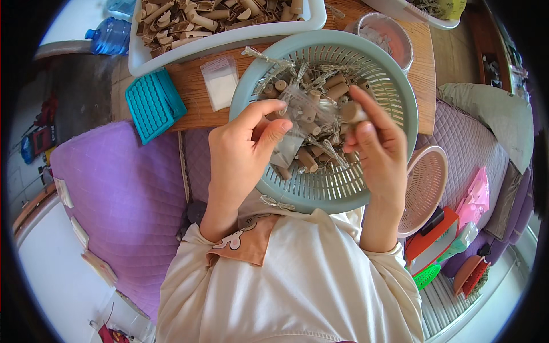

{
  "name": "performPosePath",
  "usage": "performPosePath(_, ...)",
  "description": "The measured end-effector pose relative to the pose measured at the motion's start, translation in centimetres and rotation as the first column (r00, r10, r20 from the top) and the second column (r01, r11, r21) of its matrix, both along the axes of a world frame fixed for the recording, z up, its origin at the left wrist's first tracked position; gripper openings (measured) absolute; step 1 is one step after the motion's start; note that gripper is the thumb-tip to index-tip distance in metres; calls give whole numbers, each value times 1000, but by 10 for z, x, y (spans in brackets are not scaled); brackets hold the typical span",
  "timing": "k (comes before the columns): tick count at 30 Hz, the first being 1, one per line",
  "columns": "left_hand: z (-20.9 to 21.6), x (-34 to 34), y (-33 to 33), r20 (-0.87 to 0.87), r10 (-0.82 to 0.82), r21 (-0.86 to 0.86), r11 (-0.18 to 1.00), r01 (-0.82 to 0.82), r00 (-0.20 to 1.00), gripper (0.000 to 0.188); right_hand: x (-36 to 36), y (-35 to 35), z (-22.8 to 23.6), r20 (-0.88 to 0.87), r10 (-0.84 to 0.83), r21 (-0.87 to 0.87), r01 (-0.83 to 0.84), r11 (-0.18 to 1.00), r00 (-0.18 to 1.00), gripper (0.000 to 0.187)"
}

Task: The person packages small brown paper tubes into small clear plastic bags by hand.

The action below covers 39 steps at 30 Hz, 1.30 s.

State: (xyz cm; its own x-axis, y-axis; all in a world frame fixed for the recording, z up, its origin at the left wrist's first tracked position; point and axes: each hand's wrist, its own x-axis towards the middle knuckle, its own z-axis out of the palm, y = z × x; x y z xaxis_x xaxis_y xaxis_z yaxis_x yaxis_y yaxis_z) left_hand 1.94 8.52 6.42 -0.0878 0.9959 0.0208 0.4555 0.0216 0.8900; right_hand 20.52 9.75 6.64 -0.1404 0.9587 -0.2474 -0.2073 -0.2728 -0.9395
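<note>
Over a round grey-green slotted basket (pixel 337 197), both of my hands are raised. My left hand (pixel 243 137) pinches a small clear plastic bag (pixel 293 140) between thumb and forefinger. In my right hand (pixel 382 151) is a tan cylindrical piece (pixel 353 112), held between thumb and fingers close to the bag's right side. Whether the piece touches the bag, I cannot tell. Below them, the basket holds several more brown cylinders (pixel 307 160) and tied bundles of thin wire-like strands (pixel 329 150), some partly hidden by the bag and hands.
Behind stands a white tub (pixel 229 35) full of brown half-round pieces. A stack of clear bags (pixel 220 83) and a teal ridged tray (pixel 153 106) lie left of the basket. A pink bucket (pixel 386 37) stands at back right; a pinkish basket (pixel 426 188) leans at right.
</note>
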Motion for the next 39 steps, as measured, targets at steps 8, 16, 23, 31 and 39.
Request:
performPosePath(8,-4,1,0,146,37,18,999,-40,989,28,4,-9,26,28,-173,197,165,967,984,32)
performPosePath(16,8,5,-2,268,-64,46,997,54,961,31,-12,-4,33,243,-171,260,106,960,955,29)
performPosePath(23,6,6,-2,283,-107,58,994,94,953,32,-8,1,32,157,-39,147,16,989,987,26)
performPosePath(31,-1,8,-1,269,-211,123,975,183,940,44,-6,3,33,54,88,-57,-85,995,995,19)
performPosePath(39,2,19,-4,137,-181,152,975,160,974,46,-7,2,35,246,127,6,-132,991,961,19)
